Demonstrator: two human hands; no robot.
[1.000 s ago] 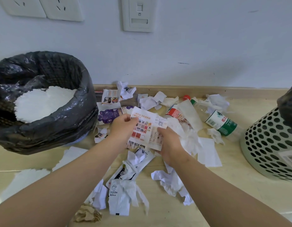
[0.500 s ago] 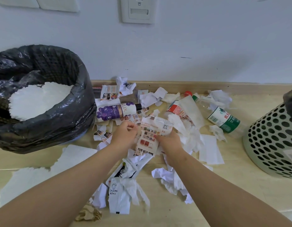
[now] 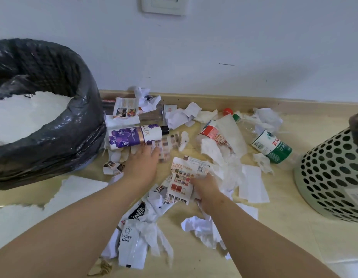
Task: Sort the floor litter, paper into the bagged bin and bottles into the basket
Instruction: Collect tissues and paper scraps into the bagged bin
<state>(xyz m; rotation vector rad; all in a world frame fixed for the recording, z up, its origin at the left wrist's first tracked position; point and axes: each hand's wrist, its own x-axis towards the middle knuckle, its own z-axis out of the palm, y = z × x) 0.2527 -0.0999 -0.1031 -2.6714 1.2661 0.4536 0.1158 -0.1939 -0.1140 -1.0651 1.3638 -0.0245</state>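
Right hand (image 3: 205,184) is clenched on a printed leaflet (image 3: 182,177), centre of the litter: long axis runs roughly away from the person, top edge bent over to the right, QR code on the bent part, grid of small photos below. Left hand (image 3: 143,163) lies flat with fingers extended on torn photo scraps (image 3: 166,145) just below the LUX bottle (image 3: 134,135); fingertips are blurred. I count 3 bottles, all lying down. LUX: purple/white, axis left-right, black cap pointing right, base against the bagged bin (image 3: 53,137). Red-label bottle (image 3: 211,133): half under tissue, red cap toward the wall. Green-label bottle (image 3: 272,146): Chinese text, green cap up-left, base toward the basket (image 3: 332,177) at right. The bin at left holds white paper (image 3: 27,111). Loose white paper is too crumpled to count. Near packet (image 3: 137,212) reads "IN".
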